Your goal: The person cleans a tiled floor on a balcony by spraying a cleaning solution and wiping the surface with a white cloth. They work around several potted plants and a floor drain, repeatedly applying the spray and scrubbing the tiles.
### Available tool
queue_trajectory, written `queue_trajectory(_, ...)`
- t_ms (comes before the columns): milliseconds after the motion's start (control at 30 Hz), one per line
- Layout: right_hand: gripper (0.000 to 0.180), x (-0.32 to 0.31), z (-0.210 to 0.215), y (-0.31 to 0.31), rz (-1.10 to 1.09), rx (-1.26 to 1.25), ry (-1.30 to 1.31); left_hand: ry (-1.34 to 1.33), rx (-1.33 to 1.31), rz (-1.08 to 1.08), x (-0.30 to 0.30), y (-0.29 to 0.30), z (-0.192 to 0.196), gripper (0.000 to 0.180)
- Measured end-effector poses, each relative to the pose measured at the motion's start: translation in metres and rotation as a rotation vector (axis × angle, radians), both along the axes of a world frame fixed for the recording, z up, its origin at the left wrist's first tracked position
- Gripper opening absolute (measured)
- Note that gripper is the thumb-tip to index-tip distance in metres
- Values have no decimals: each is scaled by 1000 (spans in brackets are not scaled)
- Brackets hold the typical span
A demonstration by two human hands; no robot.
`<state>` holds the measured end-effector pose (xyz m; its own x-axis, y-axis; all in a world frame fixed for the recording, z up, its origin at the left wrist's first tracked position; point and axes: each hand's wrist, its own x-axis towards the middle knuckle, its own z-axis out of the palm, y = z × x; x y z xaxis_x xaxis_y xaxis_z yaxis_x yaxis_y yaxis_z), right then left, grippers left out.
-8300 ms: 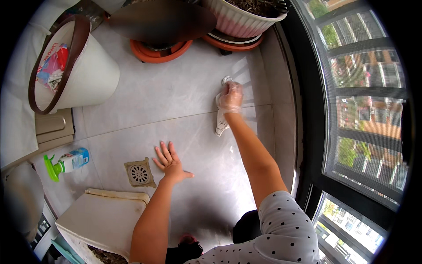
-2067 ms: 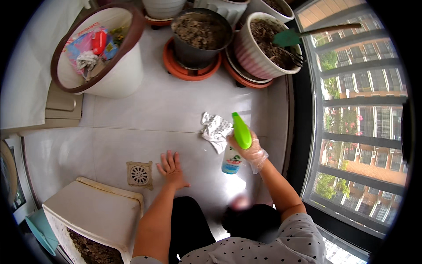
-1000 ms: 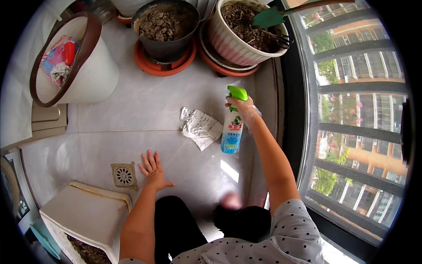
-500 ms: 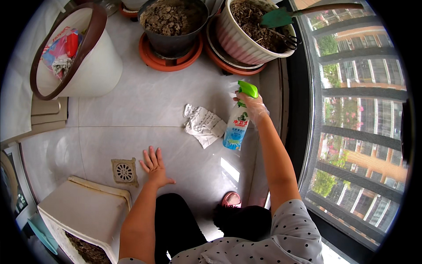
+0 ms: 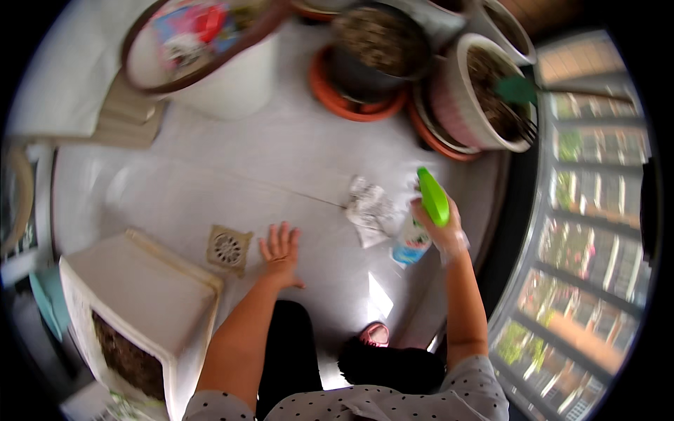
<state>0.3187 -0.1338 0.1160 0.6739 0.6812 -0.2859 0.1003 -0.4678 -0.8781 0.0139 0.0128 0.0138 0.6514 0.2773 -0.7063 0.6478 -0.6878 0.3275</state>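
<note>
Pulled a little closer to the body since half a second ago: right hand (image 5: 449, 226), and with it the spray bottle (image 5: 413, 242), now seen more from above, green top toward the eye. Whole view turned too, with lots of blur. Right fingers in a thin clear glove, closed around the neck of the bottle. Held just to the right of the cloth (image 5: 371, 210), bottom maybe on the floor, maybe not; cannot tell. Left hand (image 5: 281, 261) bare, in the same spot beside the drain (image 5: 229, 249), palm down, fingers spread wide.

Plenty of open room on the gray floor (image 5: 217, 161), from the white bin (image 5: 239, 84) across to the cloth. Tighter on the other side, with the dark window frame (image 5: 516, 217) near the right hand. Hard edge of a white box (image 5: 140, 281) close to the left forearm.

Blue low down on the bottle label, darker marks higher up, too smeared to read. Little dark marks on the crumpled white cloth, also too smeared. Blue, pink and red wrappers (image 5: 189, 24) in the bin.

Up top, a black pot (image 5: 368, 77) of dirt on an orange dish (image 5: 323, 91). Next to that, a white and pink pot (image 5: 449, 102), with a green trowel (image 5: 514, 90) across the rim. Near the knees, a pink shoe (image 5: 374, 335).
</note>
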Motion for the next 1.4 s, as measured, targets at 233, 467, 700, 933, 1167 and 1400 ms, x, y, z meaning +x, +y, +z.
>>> queue_trajectory(233, 48, -127, 63, 139, 413, 367, 145, 17, -22, -23, -11, 3, -4, 134)
queue_trajectory(467, 58, -268, -4, 313, 484, 867, -222, -166, 95, -100, -13, -13, -50, 97)
queue_trajectory(700, 58, -372, -49, 418, 612, 683, 322, -341, 557, -68, -14, -8, -8, 56)
queue_trajectory(933, 85, -375, -68, 388, 629, 218, -256, -347, 425, 32, -20, -3, -3, 53)
queue_trajectory(1167, 88, -377, -120, 412, 589, 72, 21, -391, 472, -62, -20, 1, 0, 51)
queue_trajectory(1400, 35, -288, -93, 311, 600, 296, -161, -443, 150, 70, -22, -10, -49, 97)
